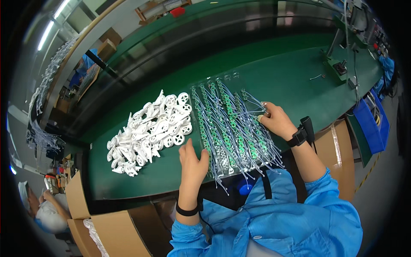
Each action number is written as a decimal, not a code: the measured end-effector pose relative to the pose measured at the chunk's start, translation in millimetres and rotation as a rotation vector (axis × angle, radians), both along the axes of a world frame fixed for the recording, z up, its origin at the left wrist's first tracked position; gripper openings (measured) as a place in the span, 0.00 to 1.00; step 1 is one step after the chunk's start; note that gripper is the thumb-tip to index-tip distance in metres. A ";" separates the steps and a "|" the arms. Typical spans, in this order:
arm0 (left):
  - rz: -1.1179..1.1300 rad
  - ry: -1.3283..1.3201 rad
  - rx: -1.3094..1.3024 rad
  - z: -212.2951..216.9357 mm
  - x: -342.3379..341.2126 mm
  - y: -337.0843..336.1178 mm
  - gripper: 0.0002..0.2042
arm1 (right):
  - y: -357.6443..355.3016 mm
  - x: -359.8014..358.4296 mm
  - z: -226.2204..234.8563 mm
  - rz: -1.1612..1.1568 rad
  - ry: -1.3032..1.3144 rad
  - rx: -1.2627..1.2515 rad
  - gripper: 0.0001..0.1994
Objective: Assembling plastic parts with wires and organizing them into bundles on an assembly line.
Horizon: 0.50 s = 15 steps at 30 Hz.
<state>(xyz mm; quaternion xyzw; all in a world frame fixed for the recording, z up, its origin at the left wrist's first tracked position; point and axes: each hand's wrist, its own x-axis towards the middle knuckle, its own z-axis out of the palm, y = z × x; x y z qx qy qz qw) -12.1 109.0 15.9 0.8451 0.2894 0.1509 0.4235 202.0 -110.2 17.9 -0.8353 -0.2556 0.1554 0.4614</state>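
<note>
A clear plastic tray lies flat between the two hands, its long rows filled with small green round circuit boards trailing thin pale blue wires. The left hand rests on the tray's near left edge; the right hand pinches wires at its far right edge. A heap of white plastic wheel-shaped parts lies just beyond the left hand.

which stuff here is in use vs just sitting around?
In use: left hand and right hand on the clear tray of green wired boards.
Lying about: pile of white plastic parts, cardboard boxes, bench fixture.
</note>
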 end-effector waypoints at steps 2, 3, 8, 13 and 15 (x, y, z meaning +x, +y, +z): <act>-0.005 -0.050 0.301 14.5 -25.8 -10.4 0.24 | -15.6 -6.1 -7.5 -0.050 -0.089 -0.076 0.23; -0.069 -0.130 0.050 38.9 -32.7 -21.7 0.20 | -21.8 -8.1 -6.6 -0.070 -0.060 -0.109 0.21; -0.839 -0.559 0.081 158.3 -67.6 -99.0 0.14 | -40.7 -0.8 -30.6 -0.012 -0.057 0.017 0.20; -0.779 -0.879 0.303 161.2 -81.1 -171.7 0.09 | -30.5 7.7 -1.5 0.026 -0.183 0.074 0.16; -0.526 -1.117 0.387 151.4 -72.4 -172.5 0.14 | -20.6 14.7 6.3 0.033 -0.271 0.010 0.15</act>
